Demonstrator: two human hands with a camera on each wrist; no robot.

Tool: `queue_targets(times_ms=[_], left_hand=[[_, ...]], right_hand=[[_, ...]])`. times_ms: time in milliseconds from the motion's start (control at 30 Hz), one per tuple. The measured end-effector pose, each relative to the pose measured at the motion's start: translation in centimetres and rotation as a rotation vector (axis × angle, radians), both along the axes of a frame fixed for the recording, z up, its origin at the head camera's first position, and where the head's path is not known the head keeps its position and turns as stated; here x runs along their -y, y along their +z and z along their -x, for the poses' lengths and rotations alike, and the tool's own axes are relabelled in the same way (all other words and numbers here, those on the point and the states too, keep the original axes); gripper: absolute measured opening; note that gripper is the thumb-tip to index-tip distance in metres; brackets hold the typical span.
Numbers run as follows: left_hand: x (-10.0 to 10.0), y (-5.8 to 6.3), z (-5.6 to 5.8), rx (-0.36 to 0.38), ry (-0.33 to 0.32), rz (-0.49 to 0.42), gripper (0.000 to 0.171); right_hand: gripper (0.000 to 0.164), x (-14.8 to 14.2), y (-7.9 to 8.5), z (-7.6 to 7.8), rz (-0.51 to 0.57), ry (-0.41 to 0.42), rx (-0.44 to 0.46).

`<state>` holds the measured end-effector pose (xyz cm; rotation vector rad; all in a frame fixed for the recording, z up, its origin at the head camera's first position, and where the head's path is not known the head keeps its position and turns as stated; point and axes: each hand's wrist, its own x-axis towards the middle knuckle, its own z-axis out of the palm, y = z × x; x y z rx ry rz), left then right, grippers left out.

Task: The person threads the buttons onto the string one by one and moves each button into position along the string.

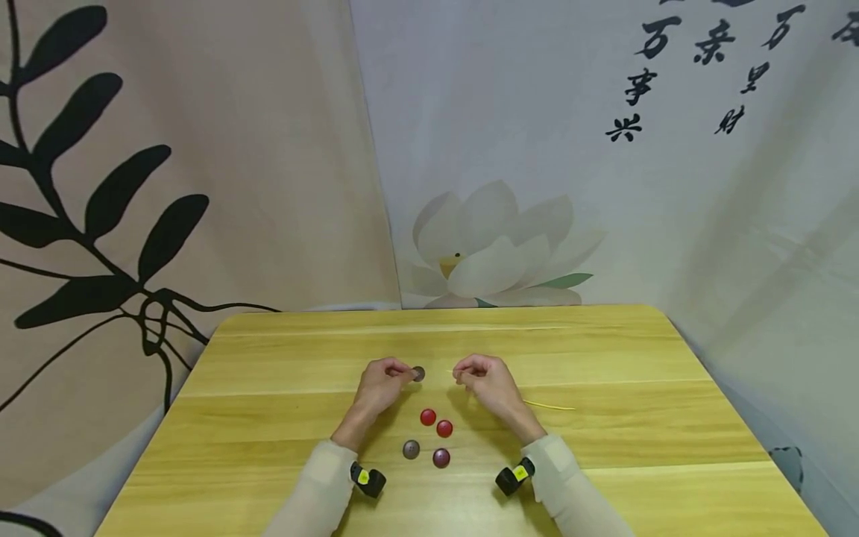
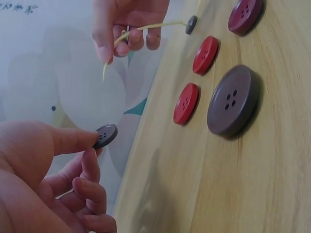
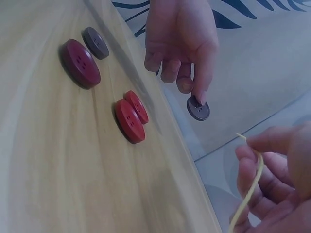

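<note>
Two hands raised over a wooden table (image 1: 624,462), each gripping one object. The left hand (image 1: 380,385) pinches a grey-brown button (image 1: 419,374) by its edge between thumb and fingers; its four holes show in both wrist views. The right hand (image 1: 491,382) pinches a yellow string (image 3: 251,189) near its end, a short tip projecting toward the held button but well apart from it. The string's other end trails beyond the right wrist. A small dark button (image 2: 191,24) sits along the string in the left wrist view; it appears threaded there, though its edge-on angle leaves this uncertain.

Between the forearms, four buttons lie flat on the tabletop: a red button (image 1: 428,417) and a second red button (image 1: 444,428) just beside it, with a brown button (image 1: 411,449) and a maroon button (image 1: 441,457) nearer the person. Behind the table hangs pale cloth (image 1: 268,186) printed with dark leaves.
</note>
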<state>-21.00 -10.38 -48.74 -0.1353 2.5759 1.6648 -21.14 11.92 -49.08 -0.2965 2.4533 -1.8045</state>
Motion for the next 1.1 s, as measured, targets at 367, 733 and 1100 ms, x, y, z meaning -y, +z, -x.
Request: queue_targets(times_ms=[367, 733, 1100], left_hand=[[-0.8, 0.2, -0.2, -0.014, -0.005, -0.03, 0.012], [-1.2, 0.5, -0.3, -0.012, -0.011, -0.029, 0.013], [-2.1, 0.1, -0.2, -0.038, -0.026, -0.024, 0.013]], right_hand=[[0.011, -0.1, 0.3, -0.4, 0.005, 0.0, -0.022], [0.011, -0.1, 0.5, -0.5, -0.001, 0.013, -0.025], [0.012, 0.3, 0.3, -0.5, -0.006, 0.024, -0.035]])
